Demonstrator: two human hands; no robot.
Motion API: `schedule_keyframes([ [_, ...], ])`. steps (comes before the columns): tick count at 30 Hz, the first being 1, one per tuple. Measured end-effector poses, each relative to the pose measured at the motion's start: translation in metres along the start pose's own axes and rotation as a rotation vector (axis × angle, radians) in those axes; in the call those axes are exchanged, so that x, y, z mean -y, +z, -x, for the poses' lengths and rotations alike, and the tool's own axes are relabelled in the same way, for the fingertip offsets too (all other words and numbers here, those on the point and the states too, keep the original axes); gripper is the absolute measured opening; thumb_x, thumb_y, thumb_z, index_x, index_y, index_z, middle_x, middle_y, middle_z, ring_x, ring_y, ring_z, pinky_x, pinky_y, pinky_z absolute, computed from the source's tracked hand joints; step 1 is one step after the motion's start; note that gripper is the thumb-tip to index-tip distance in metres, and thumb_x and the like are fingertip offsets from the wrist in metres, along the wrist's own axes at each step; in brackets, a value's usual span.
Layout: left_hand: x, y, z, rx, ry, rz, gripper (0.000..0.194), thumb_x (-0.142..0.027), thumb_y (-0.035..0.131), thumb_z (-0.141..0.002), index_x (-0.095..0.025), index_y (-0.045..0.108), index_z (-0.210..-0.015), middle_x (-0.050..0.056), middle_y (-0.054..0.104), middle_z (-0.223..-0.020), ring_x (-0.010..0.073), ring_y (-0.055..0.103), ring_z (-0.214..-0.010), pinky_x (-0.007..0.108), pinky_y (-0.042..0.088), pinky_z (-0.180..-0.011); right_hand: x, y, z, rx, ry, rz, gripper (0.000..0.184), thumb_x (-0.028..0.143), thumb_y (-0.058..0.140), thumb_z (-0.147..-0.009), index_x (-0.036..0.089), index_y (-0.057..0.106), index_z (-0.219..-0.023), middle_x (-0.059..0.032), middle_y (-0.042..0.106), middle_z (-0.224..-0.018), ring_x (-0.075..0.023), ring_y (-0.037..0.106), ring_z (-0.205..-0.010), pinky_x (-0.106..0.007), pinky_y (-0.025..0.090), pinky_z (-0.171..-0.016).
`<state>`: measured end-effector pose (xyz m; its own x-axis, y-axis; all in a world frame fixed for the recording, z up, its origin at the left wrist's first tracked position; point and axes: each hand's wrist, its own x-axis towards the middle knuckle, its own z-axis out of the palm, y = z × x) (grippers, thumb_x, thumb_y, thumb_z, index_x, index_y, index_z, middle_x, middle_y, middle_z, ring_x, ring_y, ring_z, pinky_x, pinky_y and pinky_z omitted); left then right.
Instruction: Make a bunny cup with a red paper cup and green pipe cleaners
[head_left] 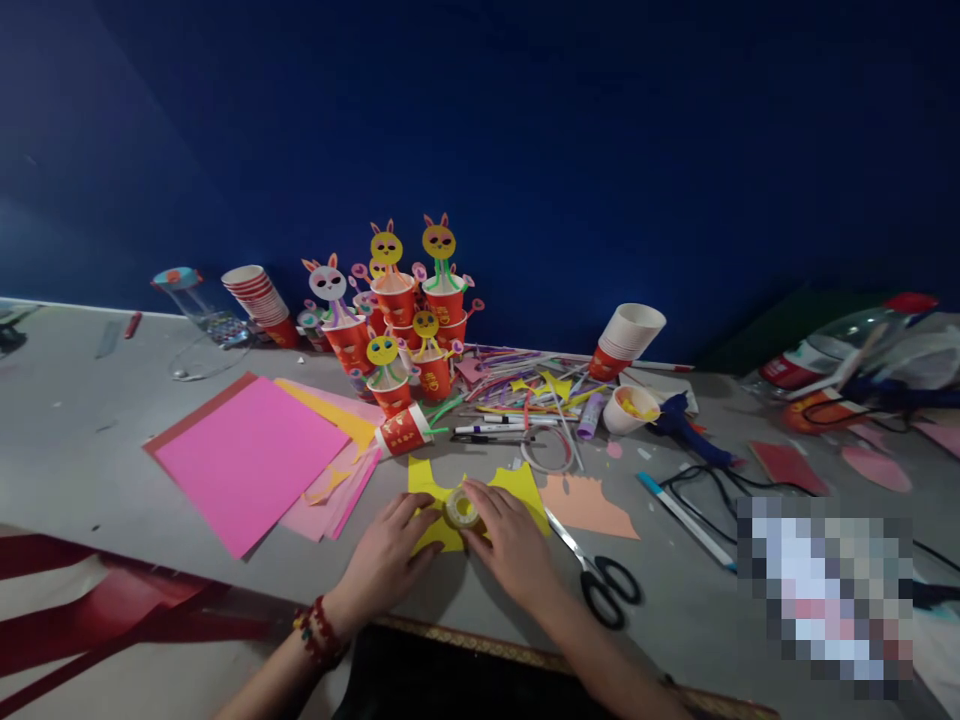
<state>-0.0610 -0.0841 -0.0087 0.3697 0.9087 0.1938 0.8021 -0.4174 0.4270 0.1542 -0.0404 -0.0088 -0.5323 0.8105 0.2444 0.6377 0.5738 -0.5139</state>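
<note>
In the head view, a small roll of clear tape is over a cut sheet of yellow paper on the table. My right hand has its fingers and thumb closed at the right side of the roll. To the left, my left hand rests at the edge of the yellow paper, its thumb and fingers apart and its fingertips near the roll. Black-handled scissors lie just right of my right hand, their blade tips beside the yellow paper. A peach paper scrap lies behind them.
Pink paper sheets lie at left. Red paper cups with rabbit-face figures stand at the back, beside pipe cleaners and pens. Stacked cups, a bottle and black cable are at right.
</note>
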Motion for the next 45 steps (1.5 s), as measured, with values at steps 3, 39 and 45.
schedule_keyframes([
  [3,0.0,0.001,0.002,0.015,-0.004,0.0,0.031,-0.022,0.055,-0.091,-0.023,0.055,-0.121,0.01,0.061,-0.124,0.0265,0.058,-0.113,0.044,0.054,-0.095,-0.002,0.003,0.0,0.002,0.007,0.012,0.055,0.013,0.062,-0.087,0.023,0.048,-0.139,-0.0084,0.062,-0.136,-0.0272,0.058,-0.121,-0.046,0.049,-0.104],
  [39,-0.01,-0.004,-0.005,0.017,0.016,0.007,0.043,-0.025,0.054,-0.092,-0.024,0.049,-0.134,0.013,0.055,-0.129,0.0295,0.054,-0.117,0.047,0.053,-0.096,-0.021,0.016,0.011,-0.08,0.039,-0.093,0.08,0.014,0.055,-0.082,0.024,0.023,-0.154,-0.0135,0.043,-0.152,-0.0287,0.047,-0.136,-0.049,0.047,-0.108],
  [45,-0.021,0.0,-0.005,0.025,0.09,0.045,0.04,-0.018,0.054,-0.09,-0.022,0.051,-0.13,0.012,0.056,-0.129,0.0277,0.052,-0.118,0.047,0.05,-0.101,-0.024,0.017,0.011,-0.071,0.035,-0.088,0.077,0.019,0.058,-0.084,0.022,0.025,-0.153,-0.0144,0.046,-0.15,-0.0295,0.047,-0.136,-0.05,0.047,-0.107],
])
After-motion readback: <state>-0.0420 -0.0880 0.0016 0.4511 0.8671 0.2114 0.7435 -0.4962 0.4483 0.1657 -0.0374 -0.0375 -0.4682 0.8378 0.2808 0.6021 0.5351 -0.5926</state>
